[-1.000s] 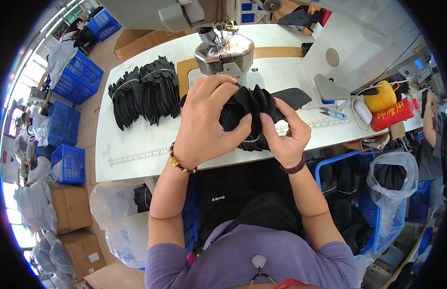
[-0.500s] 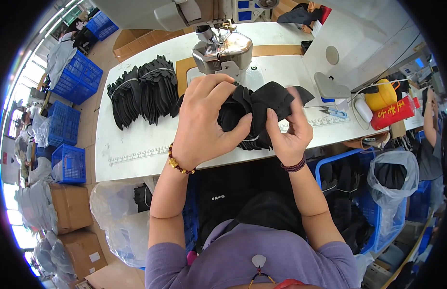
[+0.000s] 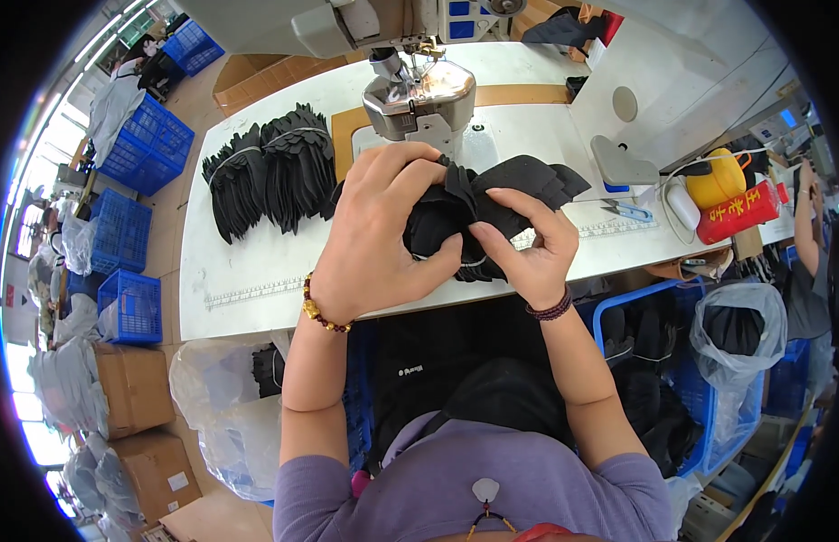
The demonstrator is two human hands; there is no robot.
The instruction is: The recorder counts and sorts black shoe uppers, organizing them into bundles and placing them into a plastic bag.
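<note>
right now both hands grasp a bundle of black fabric pieces (image 3: 474,217) just above the white desk (image 3: 257,262), before the sewing machine (image 3: 419,90). left hand (image 3: 379,230) clenches the stack; right hand (image 3: 528,248) pinches its top layers, apparently separating one piece. peeling it free likely needs a light, steady pull.

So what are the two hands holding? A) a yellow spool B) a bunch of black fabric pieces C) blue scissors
B: the left hand and right hand both grip the bunch of black fabric pieces over the white table.
</note>
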